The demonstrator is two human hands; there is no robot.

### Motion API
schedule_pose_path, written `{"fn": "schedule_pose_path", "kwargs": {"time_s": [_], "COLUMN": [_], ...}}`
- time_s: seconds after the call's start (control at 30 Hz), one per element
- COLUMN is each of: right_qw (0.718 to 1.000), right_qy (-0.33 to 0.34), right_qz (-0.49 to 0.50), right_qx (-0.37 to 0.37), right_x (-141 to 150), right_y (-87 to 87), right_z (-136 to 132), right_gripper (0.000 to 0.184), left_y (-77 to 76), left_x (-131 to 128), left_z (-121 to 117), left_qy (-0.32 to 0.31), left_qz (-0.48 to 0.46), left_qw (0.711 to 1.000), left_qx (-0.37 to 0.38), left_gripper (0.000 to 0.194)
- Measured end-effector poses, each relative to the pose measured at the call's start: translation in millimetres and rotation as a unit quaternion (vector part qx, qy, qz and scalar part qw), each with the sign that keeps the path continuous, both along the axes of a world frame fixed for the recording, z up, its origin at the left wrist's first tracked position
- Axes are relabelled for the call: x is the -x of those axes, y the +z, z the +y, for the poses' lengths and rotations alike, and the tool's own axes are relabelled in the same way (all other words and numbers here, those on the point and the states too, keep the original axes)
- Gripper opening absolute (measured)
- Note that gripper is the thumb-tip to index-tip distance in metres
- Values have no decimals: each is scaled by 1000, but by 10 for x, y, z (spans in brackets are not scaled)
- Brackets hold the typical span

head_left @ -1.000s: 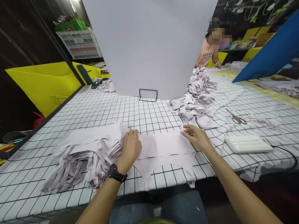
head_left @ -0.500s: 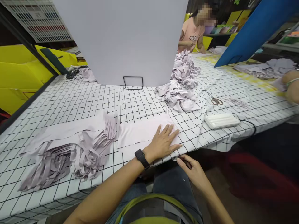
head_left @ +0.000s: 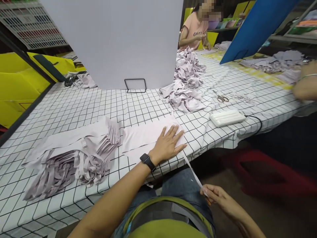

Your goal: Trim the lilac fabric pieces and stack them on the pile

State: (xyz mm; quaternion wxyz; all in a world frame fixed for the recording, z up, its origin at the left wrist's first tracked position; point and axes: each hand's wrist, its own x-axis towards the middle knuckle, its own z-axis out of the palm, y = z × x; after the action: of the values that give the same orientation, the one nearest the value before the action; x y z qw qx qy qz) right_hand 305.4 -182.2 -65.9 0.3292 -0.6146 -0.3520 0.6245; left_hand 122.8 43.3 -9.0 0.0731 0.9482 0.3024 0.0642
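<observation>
and here the right fingertips (head_left: 203,190) pinch the end of a thin pale strap (head_left: 192,168), thumb against finger, though the curled hand hides the exact grip; a good pinch sits flat across the strap, so it doesn't roll or twist. the right hand (head_left: 219,197) hangs out over the lap, and the strap runs nearly straight from it up to the table edge, looking taut. at the other end, the left hand (head_left: 168,140) lies palm down, fingers spread, thumb out wide, pinning the pale fabric piece (head_left: 140,135) to the checked tablecloth (head_left: 138,110). lovely anchor, that: close to where the strap comes off, so the strain should stay in the strap and not drag the cloth askew. steady, even tension would serve best here, as a hard tug on such thin fabric could stretch it or ruck the panel. the piece lies mostly smooth, near the table's front edge, just beside the fanned stack (head_left: 66,140) with its straps bunched in front. farther out, a crumpled heap (head_left: 183,96) sits beyond the left hand, with a white ridged box (head_left: 228,118) and scissors (head_left: 222,98) off to the right, well apart from the strap.
</observation>
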Motion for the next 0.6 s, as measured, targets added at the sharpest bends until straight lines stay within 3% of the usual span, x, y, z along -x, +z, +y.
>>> {"fn": "schedule_pose_path", "kwargs": {"time_s": [0.17,0.33,0.47,0.6], "right_qw": [997,973,960,960], "right_qy": [-21,-99,-97,-79], "right_qz": [-69,-164,-178,-170], "right_qx": [-24,-126,-192,-208], "right_x": [-57,126,382,467], "right_y": [-52,26,77,144], "right_z": [54,482,811,795], "right_gripper": [68,58,41,39], "left_y": [-1,-17,-33,-30], "left_x": [4,8,15,15], "left_z": [0,-1,-4,-6], "left_qy": [-1,-2,-2,-3], "left_qz": [1,-6,-11,-10], "left_qw": [1000,1000,1000,1000], "left_qx": [-2,-6,-14,-11], "left_gripper": [71,71,70,71]}}
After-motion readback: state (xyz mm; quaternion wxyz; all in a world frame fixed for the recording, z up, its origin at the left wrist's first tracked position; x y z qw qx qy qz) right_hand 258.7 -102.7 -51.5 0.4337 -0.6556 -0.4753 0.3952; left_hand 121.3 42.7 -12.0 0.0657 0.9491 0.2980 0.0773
